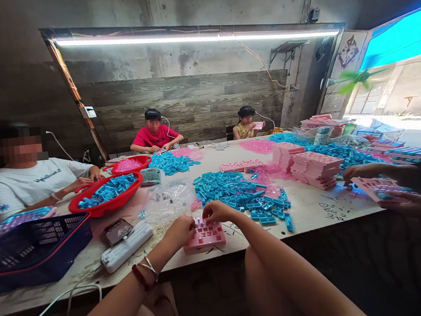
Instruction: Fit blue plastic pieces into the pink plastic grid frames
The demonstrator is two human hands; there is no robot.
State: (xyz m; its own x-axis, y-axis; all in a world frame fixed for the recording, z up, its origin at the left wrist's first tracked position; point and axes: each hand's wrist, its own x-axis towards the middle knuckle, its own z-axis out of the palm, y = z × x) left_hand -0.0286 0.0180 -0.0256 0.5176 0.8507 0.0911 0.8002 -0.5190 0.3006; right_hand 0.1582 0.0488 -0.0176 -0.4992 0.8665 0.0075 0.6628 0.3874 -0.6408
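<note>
A pink plastic tray point(206, 236) with rows of square cells lies near the table's front edge. My left hand point(182, 230) is curled over the tray's left end, fingers closed on it. My right hand point(218, 210) hovers at the tray's back edge with fingers pinched together; what they hold is too small to make out. A heap of blue plastic pieces point(242, 194) lies just behind and to the right of my hands.
Left of the tray sit a white power bank point(127, 247), a phone point(116, 230), a blue basket point(33, 249) and red bowls point(106, 194) of blue pieces. Stacks of pink trays point(313, 168) stand right. Other people work around the wooden table point(312, 210); one person's hands point(360, 171) hold a tray at right.
</note>
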